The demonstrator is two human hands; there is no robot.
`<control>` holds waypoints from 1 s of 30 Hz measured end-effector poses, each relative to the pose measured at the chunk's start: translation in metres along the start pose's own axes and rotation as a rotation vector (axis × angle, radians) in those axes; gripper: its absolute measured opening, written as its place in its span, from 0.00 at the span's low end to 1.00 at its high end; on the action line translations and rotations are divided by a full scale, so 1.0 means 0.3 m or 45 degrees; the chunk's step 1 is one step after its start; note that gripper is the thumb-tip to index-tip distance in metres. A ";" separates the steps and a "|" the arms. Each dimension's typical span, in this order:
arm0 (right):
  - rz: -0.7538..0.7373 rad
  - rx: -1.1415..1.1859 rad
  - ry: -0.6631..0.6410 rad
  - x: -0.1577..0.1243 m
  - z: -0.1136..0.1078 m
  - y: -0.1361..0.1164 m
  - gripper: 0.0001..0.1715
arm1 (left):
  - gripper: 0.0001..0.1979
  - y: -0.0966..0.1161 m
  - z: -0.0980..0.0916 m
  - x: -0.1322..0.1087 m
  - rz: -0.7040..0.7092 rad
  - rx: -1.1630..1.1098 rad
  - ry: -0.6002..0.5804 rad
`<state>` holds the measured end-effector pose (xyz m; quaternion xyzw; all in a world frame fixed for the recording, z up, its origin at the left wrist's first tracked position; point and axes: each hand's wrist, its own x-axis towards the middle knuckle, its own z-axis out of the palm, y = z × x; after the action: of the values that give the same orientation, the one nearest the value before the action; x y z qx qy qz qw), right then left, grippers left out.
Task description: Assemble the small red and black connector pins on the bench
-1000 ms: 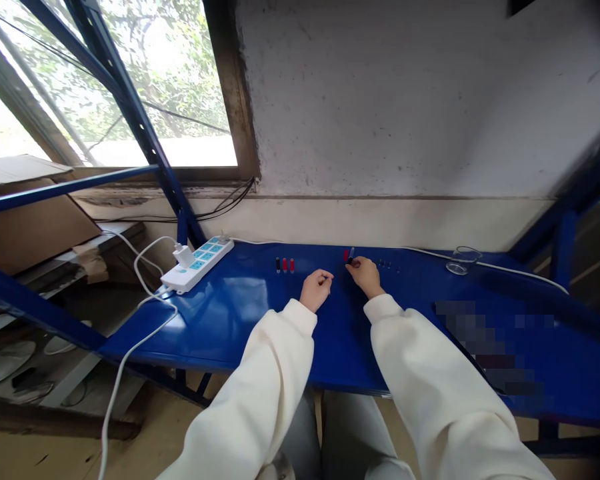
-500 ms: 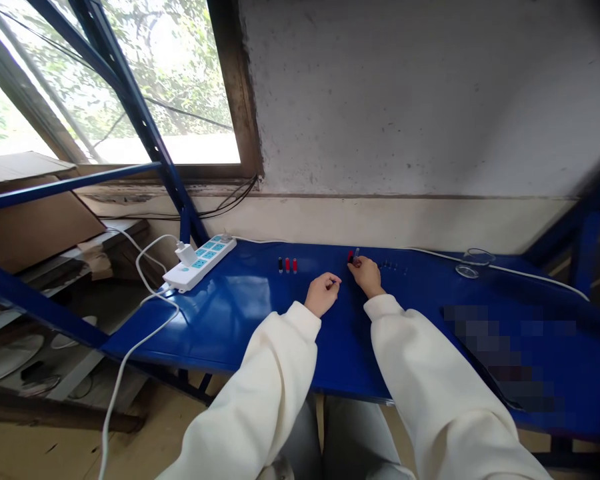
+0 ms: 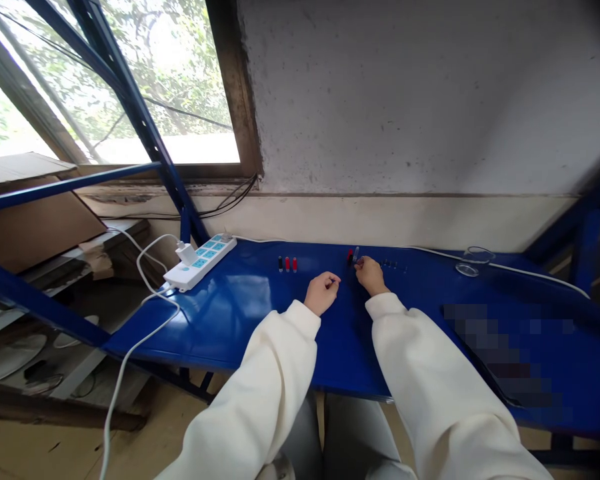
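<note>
My left hand (image 3: 322, 293) rests just above the blue table with its fingers curled together. Something small and dark shows at its fingertips, too small to name. To its right my right hand (image 3: 370, 275) is closed in a pinch, and what the fingers grip I cannot make out. Right by those fingertips stand a red cylinder (image 3: 350, 255) and a small clear tube (image 3: 357, 253). Left of my hands, a black cylinder (image 3: 281, 264) and two red cylinders, one in the middle (image 3: 287, 265) and one on the right (image 3: 295, 265), stand upright in a row, their lower ends pale.
A white power strip (image 3: 201, 263) with a plugged-in adapter (image 3: 185, 253) lies on the blue table (image 3: 220, 333) at left. Several tiny clear pieces (image 3: 390, 265) lie beyond my right hand. Farther right are a clear round dish (image 3: 467, 269) and a blurred dark flat item (image 3: 500, 353).
My right hand has shifted slightly to the right, away from the red cylinder, which shows more fully. My left hand has hardly moved.
</note>
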<state>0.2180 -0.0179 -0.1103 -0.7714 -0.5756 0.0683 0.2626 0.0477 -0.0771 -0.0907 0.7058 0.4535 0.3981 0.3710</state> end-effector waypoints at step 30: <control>-0.091 -0.327 -0.028 -0.099 -0.085 -0.064 0.14 | 0.31 -0.060 -0.145 0.039 -0.344 0.358 0.540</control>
<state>0.2023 -0.0498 -0.0853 -0.7769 -0.6095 -0.0069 0.1576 0.0056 -0.0534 -0.0861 0.5845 0.6616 0.4169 0.2162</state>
